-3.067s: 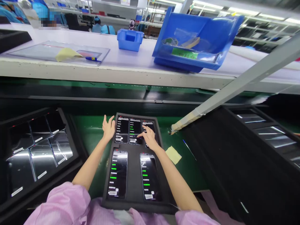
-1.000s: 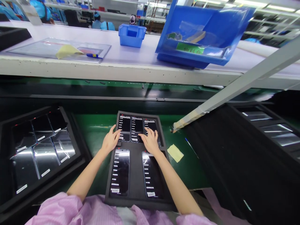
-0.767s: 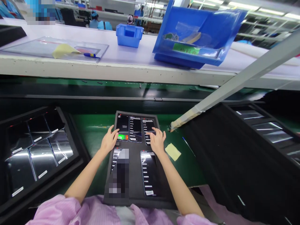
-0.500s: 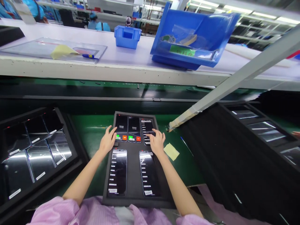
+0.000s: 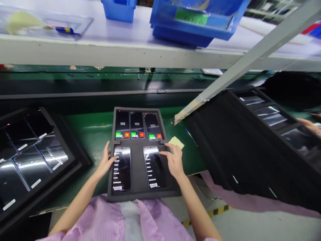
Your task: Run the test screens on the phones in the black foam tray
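Observation:
A black foam tray (image 5: 136,167) lies in front of me with several smartphones in its slots. Its back row has three lit phones, among them the back right phone (image 5: 152,125), each with a green and a red or orange button. The front left phone (image 5: 122,170) and the front right phone (image 5: 154,169) display white text lists. My left hand (image 5: 104,163) is open at the tray's left edge, its thumb over the front left screen. With fingers spread, my right hand (image 5: 175,161) reaches its index finger to the front right phone's upper edge; neither hand holds anything.
Another tray of phones (image 5: 32,155) lies at left. On the right, a large black tray (image 5: 225,140) stands before another person's hand (image 5: 309,126). A slanted post (image 5: 225,80), yellow paper (image 5: 177,142) and a pen (image 5: 191,137) are nearby. Blue bins (image 5: 195,23) sit on the shelf above.
Both hands have moved from the back row towards the front phones. The back right phone's screen has changed from a list to coloured buttons. My view has tilted down.

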Tool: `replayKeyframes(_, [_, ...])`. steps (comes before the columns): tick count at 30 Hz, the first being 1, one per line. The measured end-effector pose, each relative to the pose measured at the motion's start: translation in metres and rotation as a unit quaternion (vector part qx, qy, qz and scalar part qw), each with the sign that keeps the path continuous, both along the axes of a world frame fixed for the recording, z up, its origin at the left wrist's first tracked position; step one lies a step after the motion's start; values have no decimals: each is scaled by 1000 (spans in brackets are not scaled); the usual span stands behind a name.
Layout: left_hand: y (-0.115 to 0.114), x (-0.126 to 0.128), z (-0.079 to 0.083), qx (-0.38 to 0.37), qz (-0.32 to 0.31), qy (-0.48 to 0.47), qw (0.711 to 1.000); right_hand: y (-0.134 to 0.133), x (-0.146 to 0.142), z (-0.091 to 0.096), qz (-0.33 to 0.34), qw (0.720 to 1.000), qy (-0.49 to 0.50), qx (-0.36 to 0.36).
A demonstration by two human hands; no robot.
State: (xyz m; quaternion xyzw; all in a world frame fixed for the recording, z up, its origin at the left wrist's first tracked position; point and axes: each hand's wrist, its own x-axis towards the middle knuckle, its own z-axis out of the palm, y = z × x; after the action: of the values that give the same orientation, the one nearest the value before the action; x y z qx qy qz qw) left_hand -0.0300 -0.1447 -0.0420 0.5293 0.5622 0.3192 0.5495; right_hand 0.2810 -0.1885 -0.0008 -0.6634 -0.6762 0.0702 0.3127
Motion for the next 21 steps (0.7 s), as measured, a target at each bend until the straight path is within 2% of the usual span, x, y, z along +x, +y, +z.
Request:
replayKeyframes(4, [-33, -5, -1, -18, -10, -2, 1000, -53, -13, -7, 34, 999, 8, -23])
replayKeyframes(8, [-44, -4, -4, -5, -14, 20, 1000, -81, -24, -13, 42, 999, -2, -27])
replayKeyframes(15, [-48, -2, -7, -26, -7, -7, 1000, -83, -31, -10, 43, 995, -73, -56])
replayKeyframes(21, [-55, -4, -4, -18, -18, -49, 998, -84, -53, -10, 90, 993, -73, -3])
